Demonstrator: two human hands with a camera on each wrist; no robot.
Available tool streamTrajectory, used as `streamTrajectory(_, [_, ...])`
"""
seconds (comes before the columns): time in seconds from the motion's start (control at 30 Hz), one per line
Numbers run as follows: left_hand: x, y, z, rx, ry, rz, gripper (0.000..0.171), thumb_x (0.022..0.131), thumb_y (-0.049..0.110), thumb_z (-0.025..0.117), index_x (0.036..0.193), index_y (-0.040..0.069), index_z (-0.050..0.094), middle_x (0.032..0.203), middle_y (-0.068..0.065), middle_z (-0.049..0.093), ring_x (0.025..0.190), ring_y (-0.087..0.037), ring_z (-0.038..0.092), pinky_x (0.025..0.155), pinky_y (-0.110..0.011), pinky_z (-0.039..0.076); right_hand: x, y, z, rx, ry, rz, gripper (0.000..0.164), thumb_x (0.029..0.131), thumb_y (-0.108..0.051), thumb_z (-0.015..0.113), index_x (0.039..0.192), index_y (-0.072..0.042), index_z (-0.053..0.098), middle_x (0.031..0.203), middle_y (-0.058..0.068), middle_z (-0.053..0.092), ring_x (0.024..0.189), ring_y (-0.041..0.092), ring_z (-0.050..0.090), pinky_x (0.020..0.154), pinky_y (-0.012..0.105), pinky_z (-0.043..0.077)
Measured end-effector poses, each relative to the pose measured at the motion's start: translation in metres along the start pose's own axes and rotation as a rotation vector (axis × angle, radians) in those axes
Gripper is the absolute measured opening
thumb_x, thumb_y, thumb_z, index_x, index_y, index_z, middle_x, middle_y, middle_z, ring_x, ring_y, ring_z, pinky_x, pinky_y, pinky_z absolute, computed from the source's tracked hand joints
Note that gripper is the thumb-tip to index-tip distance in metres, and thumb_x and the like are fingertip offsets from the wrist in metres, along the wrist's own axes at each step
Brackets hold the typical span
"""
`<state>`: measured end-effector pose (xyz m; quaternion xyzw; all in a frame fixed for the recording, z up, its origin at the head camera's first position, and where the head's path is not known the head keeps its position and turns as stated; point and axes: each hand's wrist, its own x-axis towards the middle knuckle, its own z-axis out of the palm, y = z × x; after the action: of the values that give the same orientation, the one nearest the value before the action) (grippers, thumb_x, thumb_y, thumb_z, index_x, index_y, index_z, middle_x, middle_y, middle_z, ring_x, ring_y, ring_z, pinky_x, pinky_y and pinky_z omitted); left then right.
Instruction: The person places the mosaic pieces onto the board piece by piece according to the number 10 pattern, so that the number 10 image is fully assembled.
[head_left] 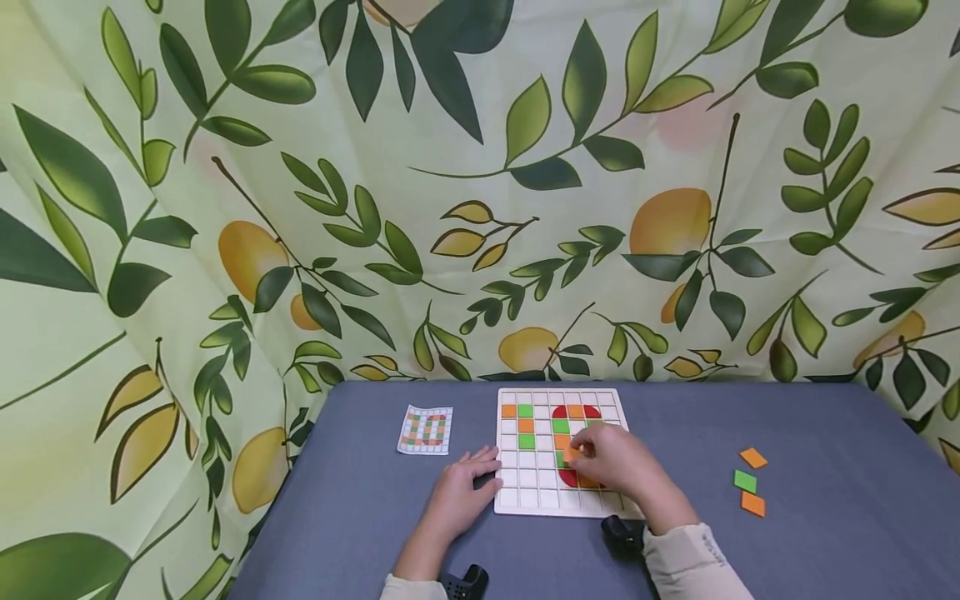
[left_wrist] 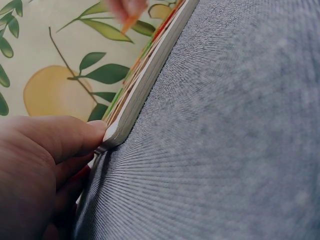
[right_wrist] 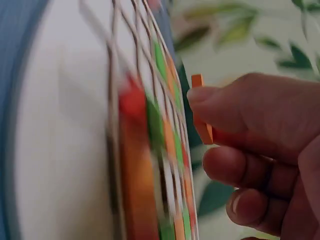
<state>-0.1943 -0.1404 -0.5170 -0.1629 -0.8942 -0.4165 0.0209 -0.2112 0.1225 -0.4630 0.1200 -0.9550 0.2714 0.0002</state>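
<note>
A white grid board [head_left: 528,500] lies on the table, with orange and green square tiles and red rounded corner pieces in some cells. Above its right half, my right hand [head_left: 622,462] pinches an orange tile [right_wrist: 198,81] between thumb and forefinger. In the right wrist view that tile is held on edge, apart from the board. My left hand [head_left: 459,493] rests at the board's left edge. The left wrist view has its thumb [left_wrist: 75,135] touching the near corner. The right hand hides part of the tile pattern.
A small printed card [head_left: 425,431] with a coloured grid pattern lies left of the board. To the right lie an orange tile [head_left: 753,457], a green tile [head_left: 745,481] and another orange tile [head_left: 753,504]. A leaf-patterned cloth [head_left: 465,275] hangs behind the table.
</note>
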Motion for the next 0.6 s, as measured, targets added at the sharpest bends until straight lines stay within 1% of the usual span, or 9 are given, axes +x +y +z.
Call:
streamTrajectory(0.1, [0.000,0.000,0.001,0.000,-0.001,-0.004,0.026,0.088,0.016,0.072,0.113,0.006,0.075,0.134,-0.003,0.064,0.130,-0.026,0.055,0.116,-0.051,0.035,0.010,-0.022,0.018,-0.024,-0.015,-0.044,0.011,0.076,-0.014,0.078,0.086,-0.011,0.076,0.069,-0.006,0.054,0.065,0.012,0.047,0.056,0.026,0.039])
streamTrajectory(0.2, [0.000,0.000,0.001,0.002,0.002,-0.002,0.026,0.088,0.015,0.071,0.113,0.006,0.075,0.134,-0.004,0.063,0.131,-0.026,0.055,0.116,-0.052,0.035,0.017,-0.035,0.030,-0.040,-0.023,-0.060,0.013,0.075,-0.015,0.078,0.087,-0.012,0.077,0.073,-0.006,0.059,0.066,0.012,0.049,0.057,0.026,0.042])
streamTrajectory(0.3, [-0.001,0.000,0.002,0.006,0.007,0.020,0.025,0.088,0.014,0.071,0.111,0.005,0.075,0.132,-0.005,0.064,0.129,-0.028,0.056,0.115,-0.053,0.036,0.021,-0.039,0.037,-0.058,-0.017,-0.057,0.013,0.074,-0.015,0.077,0.087,-0.012,0.077,0.077,-0.005,0.062,0.067,0.012,0.050,0.058,0.028,0.044])
streamTrajectory(0.47, [-0.002,0.000,0.003,0.015,0.018,0.039,0.024,0.087,0.012,0.071,0.109,0.004,0.075,0.130,-0.006,0.066,0.127,-0.027,0.058,0.114,-0.052,0.038,0.023,-0.040,0.043,-0.068,0.000,-0.042,0.014,0.073,-0.015,0.079,0.086,-0.012,0.076,0.077,-0.004,0.062,0.068,0.012,0.052,0.060,0.030,0.047])
streamTrajectory(0.6, [-0.001,0.000,0.002,0.013,0.021,0.023,0.024,0.088,0.013,0.071,0.109,0.005,0.075,0.131,-0.005,0.065,0.128,-0.026,0.057,0.115,-0.051,0.037,0.023,-0.041,0.044,-0.052,0.002,-0.039,0.015,0.073,-0.014,0.080,0.088,-0.010,0.077,0.082,-0.001,0.066,0.072,0.013,0.056,0.064,0.032,0.051])
